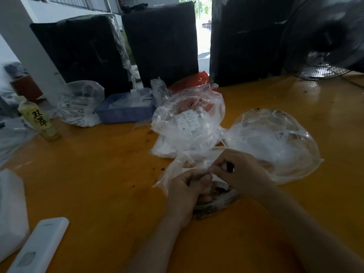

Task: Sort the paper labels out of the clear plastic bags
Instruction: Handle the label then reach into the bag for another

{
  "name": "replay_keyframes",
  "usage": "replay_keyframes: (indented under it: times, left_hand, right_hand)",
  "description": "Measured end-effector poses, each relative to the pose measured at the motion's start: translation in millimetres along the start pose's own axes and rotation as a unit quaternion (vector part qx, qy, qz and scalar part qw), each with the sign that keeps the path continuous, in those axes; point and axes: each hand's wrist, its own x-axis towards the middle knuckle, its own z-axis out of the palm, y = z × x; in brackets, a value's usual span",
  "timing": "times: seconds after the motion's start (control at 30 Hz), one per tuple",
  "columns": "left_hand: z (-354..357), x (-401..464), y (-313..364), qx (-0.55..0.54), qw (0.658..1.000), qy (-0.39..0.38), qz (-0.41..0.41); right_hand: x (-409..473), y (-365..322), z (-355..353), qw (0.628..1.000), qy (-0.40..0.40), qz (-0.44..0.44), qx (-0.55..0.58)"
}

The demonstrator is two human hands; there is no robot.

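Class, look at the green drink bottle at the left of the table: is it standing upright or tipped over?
Upright. The bottle stands on its base on the table, cap at the top.

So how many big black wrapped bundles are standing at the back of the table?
3. A left bundle beside the white pillar, a middle bundle behind the blue basket, and a right bundle next to the fan. More may be hidden behind them.

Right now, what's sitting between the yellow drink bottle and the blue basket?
In the head view, a crumpled clear plastic bag with printed marks sits on the table between the bottle and the blue basket, close up against the basket's left end.
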Motion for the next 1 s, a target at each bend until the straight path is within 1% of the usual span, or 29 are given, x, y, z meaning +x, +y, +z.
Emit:
replay_keyframes:
  times: [0.1,0.3,0.43,0.53,0.63,0.7,0.8,0.9,1.0]
  left_hand:
    - [1.1,0.8,2.2,-0.030,0.999,0.013,-0.015]
    - [0.5,6.1,-3.7,-0.087,0.996,0.033,-0.015]
    - [-0.3,6.4,-3.9,-0.113,0.993,0.021,0.002]
    - [0.5,6.4,-3.6,-0.081,0.996,0.042,0.007]
    - [2.5,8.0,-4.0,-0.022,0.992,0.121,0.003]
    - [3.3,7.7,-1.5,-0.014,0.990,0.143,0.005]
    - [1.3,8.4,-2.2,-0.039,0.990,0.137,-0.010]
    - [0.6,9.9,-1.8,-0.122,0.985,0.120,-0.014]
    - [0.0,11.8,-2.0,-0.175,0.977,0.120,-0.025]
  right_hand:
    - [0.6,1.1,0.0,1.000,0.020,0.016,0.015]
    - [-0.6,-1.3,3.1,1.000,0.008,0.016,0.015]
    - [-0.5,-0.3,5.3,1.000,0.005,0.022,0.003]
    - [-1.0,-1.5,9.4,1.000,-0.008,0.019,0.003]
    - [-0.7,-2.0,11.7,1.000,-0.006,0.027,0.000]
    - [-0.4,-2.4,11.7,1.000,-0.001,0.024,0.001]
    - [-1.4,-4.7,13.4,1.000,-0.006,0.019,0.008]
    - [-1.9,-7.4,16.7,1.000,-0.008,0.027,0.008]
    - [-2.6,-6.1,14.6,0.998,0.039,0.023,0.040]
